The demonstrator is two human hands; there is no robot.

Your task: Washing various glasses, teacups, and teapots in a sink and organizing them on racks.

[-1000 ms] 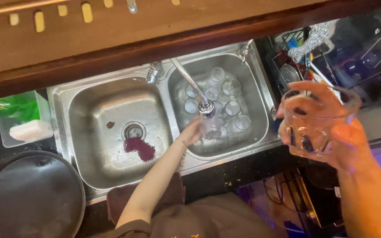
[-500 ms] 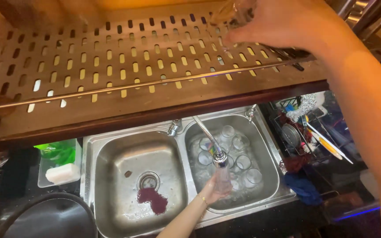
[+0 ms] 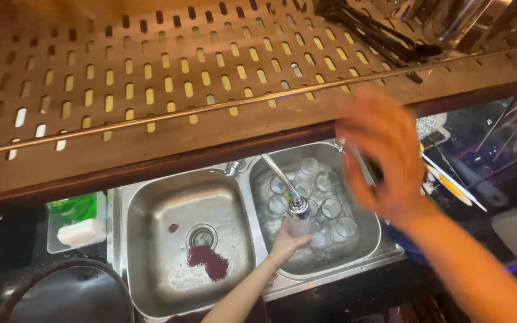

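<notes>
Under the faucet [image 3: 297, 206], left hand [image 3: 288, 242] grips a glass [image 3: 299, 228].

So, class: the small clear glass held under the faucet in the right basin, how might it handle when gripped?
The glass looks wet under the faucet, so probably slippery. Clear and thin-looking, likely fragile. The left hand encloses it, so probably light.

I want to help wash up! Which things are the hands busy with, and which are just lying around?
Busy with:
left hand holding a glass under the tap
right hand, blurred and empty
glasses in the right basin

Lying around:
green bottle
white soap bar
red stain in the left basin
perforated rack
</notes>
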